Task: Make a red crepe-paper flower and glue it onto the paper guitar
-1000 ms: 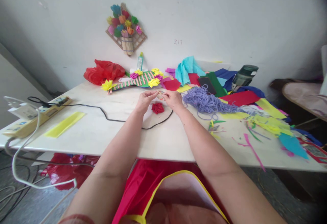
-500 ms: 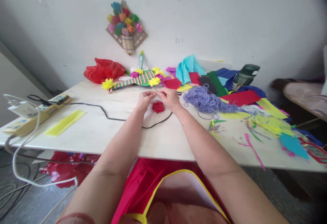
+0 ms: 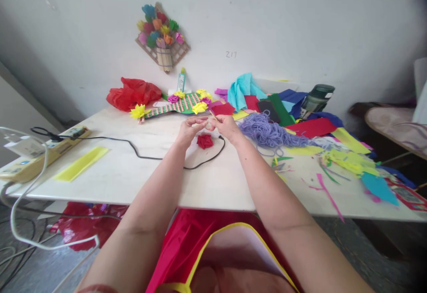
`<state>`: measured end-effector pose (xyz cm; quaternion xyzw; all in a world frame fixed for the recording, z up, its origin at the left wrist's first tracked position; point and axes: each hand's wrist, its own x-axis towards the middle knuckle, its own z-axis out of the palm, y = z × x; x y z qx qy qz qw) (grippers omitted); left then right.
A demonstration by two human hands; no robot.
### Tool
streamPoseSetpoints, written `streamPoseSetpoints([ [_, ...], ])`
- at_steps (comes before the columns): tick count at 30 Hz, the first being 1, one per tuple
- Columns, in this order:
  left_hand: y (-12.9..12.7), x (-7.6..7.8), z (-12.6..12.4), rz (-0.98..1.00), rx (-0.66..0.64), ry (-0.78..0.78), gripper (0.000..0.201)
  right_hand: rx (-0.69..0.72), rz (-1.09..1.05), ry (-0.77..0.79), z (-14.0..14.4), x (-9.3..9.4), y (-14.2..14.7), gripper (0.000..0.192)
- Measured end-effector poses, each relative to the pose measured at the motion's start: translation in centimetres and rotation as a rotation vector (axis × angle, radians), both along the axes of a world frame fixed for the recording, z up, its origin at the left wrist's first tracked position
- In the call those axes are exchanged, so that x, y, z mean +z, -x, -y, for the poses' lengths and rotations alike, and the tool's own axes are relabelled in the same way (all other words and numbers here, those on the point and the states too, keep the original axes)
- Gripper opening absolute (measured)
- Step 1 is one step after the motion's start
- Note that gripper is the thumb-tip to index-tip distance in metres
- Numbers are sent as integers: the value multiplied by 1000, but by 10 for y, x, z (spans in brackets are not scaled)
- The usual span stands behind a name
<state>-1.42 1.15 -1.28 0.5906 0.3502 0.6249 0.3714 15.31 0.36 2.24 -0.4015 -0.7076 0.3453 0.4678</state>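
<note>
My right hand [image 3: 227, 127] pinches a thin wooden stick [image 3: 212, 115], its tip pointing up and to the left. My left hand [image 3: 192, 130] is close beside it, thumb and fingers curled together. A small pinkish bit [image 3: 209, 127] shows between the two hands; what the left fingertips hold is too small to make out. Just below them, a red paper flower [image 3: 204, 141] lies on the white table [image 3: 216, 186]. Behind the hands rests a green, striped craft piece [image 3: 176, 107] trimmed with yellow and purple paper flowers.
A black cord [image 3: 150, 157] runs from the power strip [image 3: 50, 155] to near my right wrist. Purple yarn [image 3: 267, 130], coloured paper and scraps cover the right side. A dark bottle [image 3: 317, 99] stands behind them. A yellow strip [image 3: 82, 164] and red plastic bag [image 3: 133, 93] are left.
My hands have come slightly apart, and the pinkish bit now shows between them. The stick stands out more clearly in my right fingers. The view has shifted a little.
</note>
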Motion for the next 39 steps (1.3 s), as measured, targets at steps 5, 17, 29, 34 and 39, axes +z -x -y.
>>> streamPoseSetpoints([
  [5, -1, -1, 0, -65, 53, -26, 30, 10, -79, 90, 4, 5, 1, 24],
  [17, 1, 2, 3, -209, 191, -153, 28, 97, -185, 218, 2, 8, -4, 31],
  [29, 10, -2, -6, -260, 300, -25, 25, -605, 516, -88, -10, 11, -32, 40],
  [34, 22, -1, -9, -422, 409, 68, 27, -637, 711, -44, -7, 9, -38, 36],
  [39, 25, 3, -7, -610, 328, 13, 15, -608, 750, -52, -8, 7, -35, 32],
])
